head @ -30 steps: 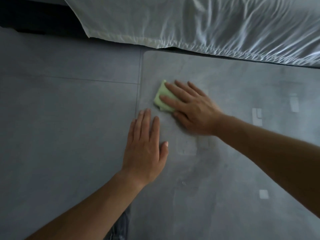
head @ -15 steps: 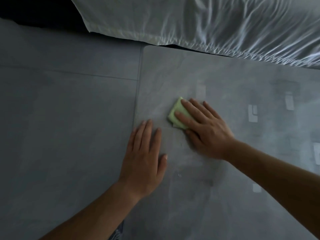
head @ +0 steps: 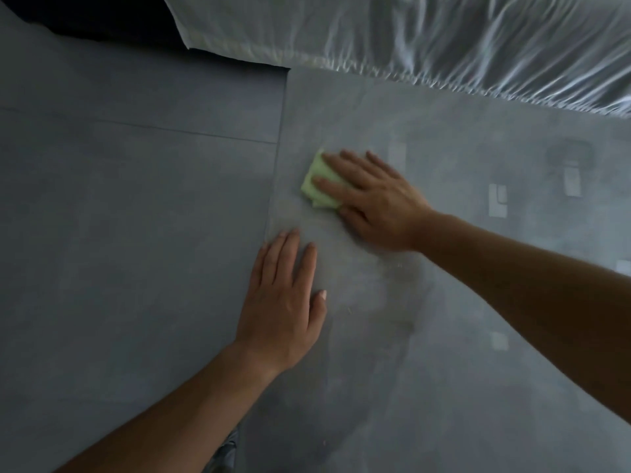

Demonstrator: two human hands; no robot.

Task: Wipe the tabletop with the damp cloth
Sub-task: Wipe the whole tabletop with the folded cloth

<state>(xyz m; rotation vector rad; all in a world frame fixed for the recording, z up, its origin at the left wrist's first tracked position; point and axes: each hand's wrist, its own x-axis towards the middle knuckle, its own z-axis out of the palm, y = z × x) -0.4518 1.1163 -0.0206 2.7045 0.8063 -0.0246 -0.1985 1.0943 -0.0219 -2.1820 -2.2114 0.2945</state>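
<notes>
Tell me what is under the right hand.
A folded green cloth lies under the fingers of the right hand, on the tabletop. How far it reaches beneath the palm is hidden.

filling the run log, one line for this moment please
step: wiping | right hand: flat on green cloth | left hand: flat on tabletop

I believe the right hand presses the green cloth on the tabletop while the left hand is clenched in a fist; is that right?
Not quite: in the head view the left hand lies flat, fingers straight, on the tabletop. The right hand does press the green cloth.
</notes>
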